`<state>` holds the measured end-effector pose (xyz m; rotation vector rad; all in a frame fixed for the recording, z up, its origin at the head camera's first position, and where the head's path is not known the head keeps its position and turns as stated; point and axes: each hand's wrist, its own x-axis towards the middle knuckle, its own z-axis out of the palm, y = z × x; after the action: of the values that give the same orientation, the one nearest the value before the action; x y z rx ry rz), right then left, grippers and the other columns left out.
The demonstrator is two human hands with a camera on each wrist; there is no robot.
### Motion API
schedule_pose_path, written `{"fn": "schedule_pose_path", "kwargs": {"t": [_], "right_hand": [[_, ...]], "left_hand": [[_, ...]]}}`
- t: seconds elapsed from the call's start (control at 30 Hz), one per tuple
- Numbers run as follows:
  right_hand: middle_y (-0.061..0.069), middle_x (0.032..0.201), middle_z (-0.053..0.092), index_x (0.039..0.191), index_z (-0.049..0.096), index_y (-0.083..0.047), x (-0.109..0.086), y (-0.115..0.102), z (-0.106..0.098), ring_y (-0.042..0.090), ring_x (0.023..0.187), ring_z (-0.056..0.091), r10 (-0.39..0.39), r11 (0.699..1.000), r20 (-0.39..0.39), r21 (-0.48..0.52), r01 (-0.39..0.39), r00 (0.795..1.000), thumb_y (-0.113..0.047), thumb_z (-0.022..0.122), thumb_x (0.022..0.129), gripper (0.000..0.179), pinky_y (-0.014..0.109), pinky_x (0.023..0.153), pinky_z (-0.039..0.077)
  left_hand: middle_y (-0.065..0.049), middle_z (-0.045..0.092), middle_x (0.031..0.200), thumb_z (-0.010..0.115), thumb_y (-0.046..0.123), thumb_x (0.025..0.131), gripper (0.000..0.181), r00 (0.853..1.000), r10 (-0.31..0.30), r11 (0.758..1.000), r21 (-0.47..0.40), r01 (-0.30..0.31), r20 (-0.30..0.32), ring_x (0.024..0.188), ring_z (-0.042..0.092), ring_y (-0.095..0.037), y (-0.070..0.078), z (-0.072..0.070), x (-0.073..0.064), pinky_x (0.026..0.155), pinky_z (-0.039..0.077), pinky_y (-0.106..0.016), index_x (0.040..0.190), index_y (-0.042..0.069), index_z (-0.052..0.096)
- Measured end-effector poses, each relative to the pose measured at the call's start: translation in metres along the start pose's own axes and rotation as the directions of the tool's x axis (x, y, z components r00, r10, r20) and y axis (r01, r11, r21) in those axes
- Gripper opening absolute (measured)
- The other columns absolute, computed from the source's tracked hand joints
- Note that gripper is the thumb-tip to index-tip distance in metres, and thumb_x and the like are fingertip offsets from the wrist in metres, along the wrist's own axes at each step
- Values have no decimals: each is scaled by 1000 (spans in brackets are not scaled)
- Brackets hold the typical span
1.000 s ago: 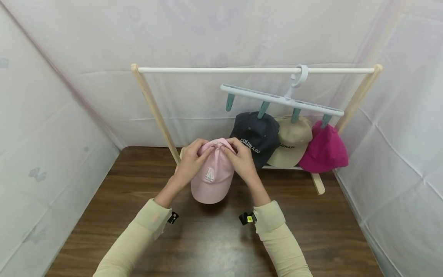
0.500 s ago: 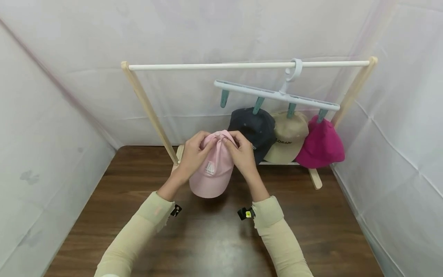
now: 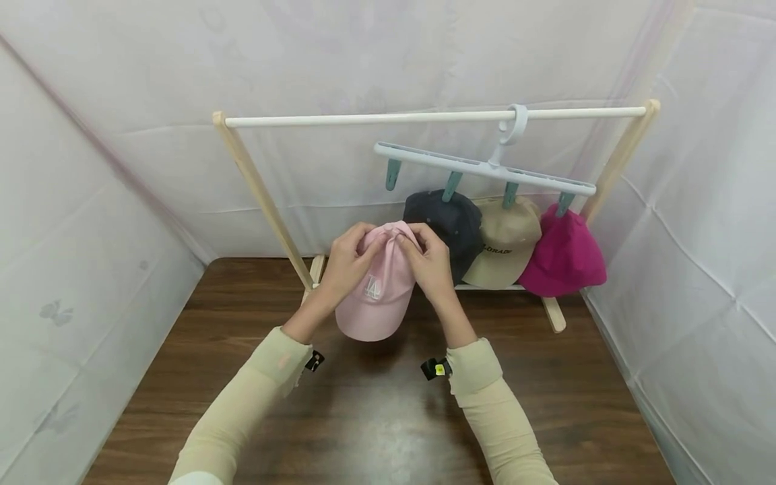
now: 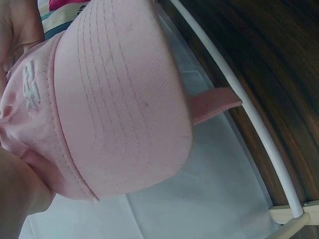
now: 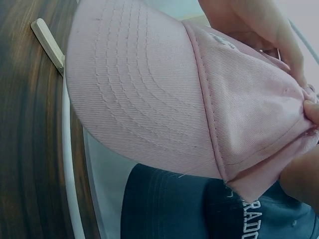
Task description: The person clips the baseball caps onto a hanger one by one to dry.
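Note:
A pink baseball cap point(image 3: 377, 296) with white LA lettering is held up above the table, brim down. My left hand point(image 3: 350, 261) pinches its crown from the left, thumb in front. From the right, my right hand point(image 3: 432, 259) pinches the same crown, and the fabric puckers into a fold between the two thumbs. In both wrist views the cap's brim point(image 4: 119, 89) fills much of the picture. Just behind my right hand hangs a dark navy cap point(image 3: 451, 225), partly hidden; the right wrist view shows its lettering.
A pale blue hanger point(image 3: 479, 166) hangs tilted from a white rail point(image 3: 364, 119) on a wooden-ended rack. Its teal clips hold the navy cap, a beige cap point(image 3: 506, 236) and a magenta cap point(image 3: 564, 256). The leftmost clip point(image 3: 393, 175) holds nothing. White cloth walls surround the brown table point(image 3: 376, 417).
The pink cap and both hands have risen slightly toward the rack, covering more of the navy cap. The head view has shifted a little. Both hands keep their pinch on the crown.

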<state>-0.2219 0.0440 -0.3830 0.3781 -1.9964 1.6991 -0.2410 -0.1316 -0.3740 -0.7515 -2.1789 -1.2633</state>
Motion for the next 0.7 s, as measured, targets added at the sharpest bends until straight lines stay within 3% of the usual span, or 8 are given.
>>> {"fn": "schedule_pose_path", "kwargs": {"t": [0.13,0.4,0.63,0.7], "right_hand": [[10,104,73,111,71,-6,3,-1,-1,15,90,64,18,999,-24,39,-17,1000,-16,71,97,17,24,78,53],[19,113,70,117,68,2,11,-4,0,16,96,63,62,994,-27,96,-59,998,-12,68,99,23,21,80,53],[25,110,68,116,64,11,9,-42,-2,13,93,62,81,983,-37,166,-73,996,-3,63,99,21,20,78,53],[25,109,67,116,63,11,12,-41,-1,14,93,62,78,979,-39,190,-69,996,-3,63,99,22,20,78,53]], "left_hand": [[-11,69,97,63,16,100,16,1000,3,1000,-2,-3,6,81,57,-20,1,-1,6,72,45,-31,107,3,69],[-12,72,102,65,13,98,15,1000,0,1000,-17,0,2,88,62,-21,3,-1,22,77,48,-31,106,2,71],[-12,72,104,66,11,97,16,999,-49,997,-55,50,13,93,63,-20,6,-2,37,83,49,-31,107,1,71],[-12,71,106,65,11,97,18,997,-67,995,-73,70,33,96,63,-21,7,-3,43,85,50,-32,110,1,70]]}}
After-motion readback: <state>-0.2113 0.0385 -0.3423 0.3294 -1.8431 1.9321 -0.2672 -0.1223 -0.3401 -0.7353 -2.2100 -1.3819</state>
